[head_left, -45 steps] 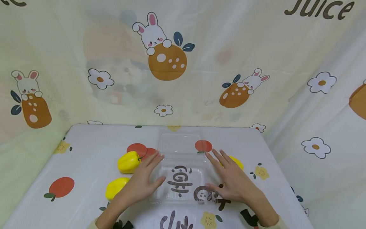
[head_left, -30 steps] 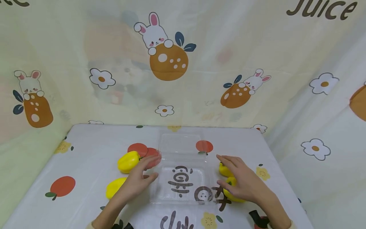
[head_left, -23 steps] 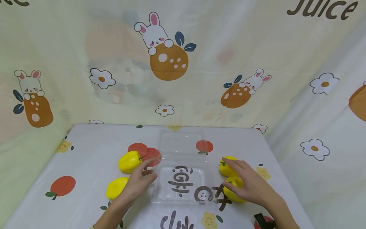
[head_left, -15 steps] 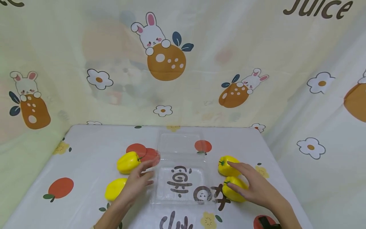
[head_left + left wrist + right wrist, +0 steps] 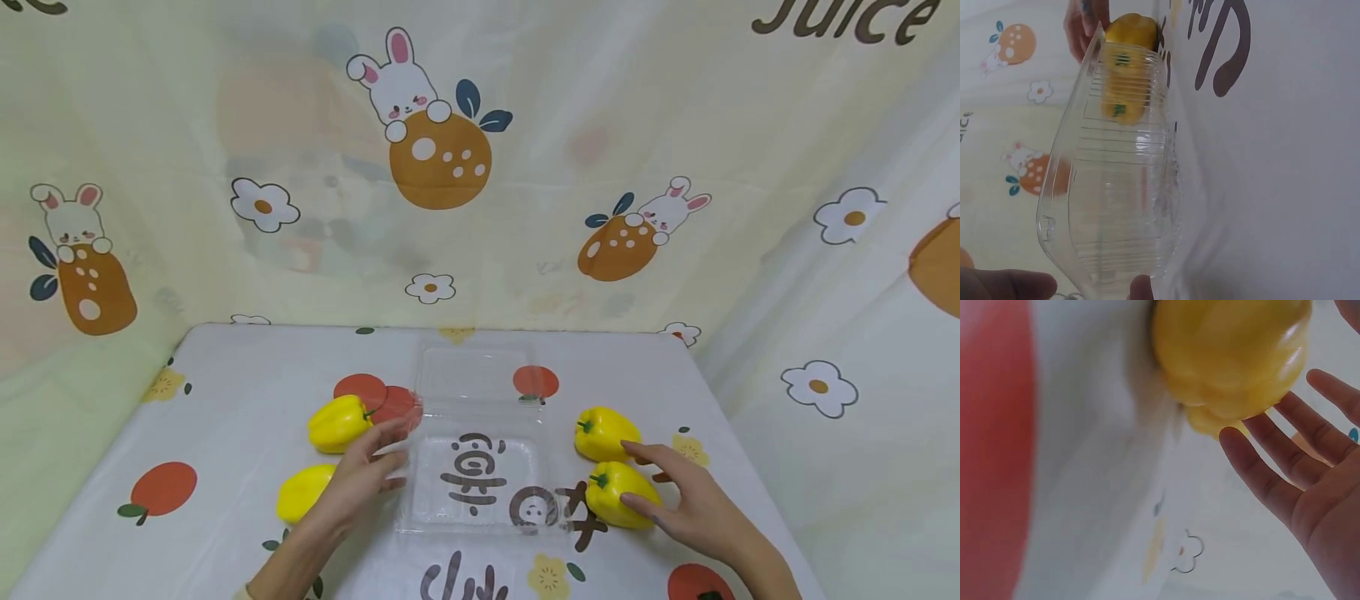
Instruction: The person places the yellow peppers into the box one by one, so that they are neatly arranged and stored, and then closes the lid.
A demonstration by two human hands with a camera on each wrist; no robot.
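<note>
A clear plastic clamshell container (image 5: 427, 508) lies on the table with its lid folded back. At its left side my left hand (image 5: 358, 482) rests with loosely bent fingers near the rim; in the left wrist view a fingertip (image 5: 1141, 287) overlaps the container's near end. My right hand (image 5: 693, 507) is beside the nearer right yellow bell pepper (image 5: 621, 495), thumb and index finger spread around its right side. In the right wrist view the fingers (image 5: 1260, 465) reach toward that pepper's rounded end without curling round it. Another yellow bell pepper (image 5: 606, 433) lies just behind it.
Two more yellow bell peppers lie left of the container, one farther back (image 5: 339, 425) and one nearer (image 5: 303, 493), partly hidden by the left forearm. A printed white cloth (image 5: 240, 400) covers the table, and patterned curtains (image 5: 525, 275) hang behind and beside it.
My right hand has moved right, from over the container's right edge to the outer side of the right peppers, uncovering them. The left hand has drawn slightly left and its fingers have bent.
</note>
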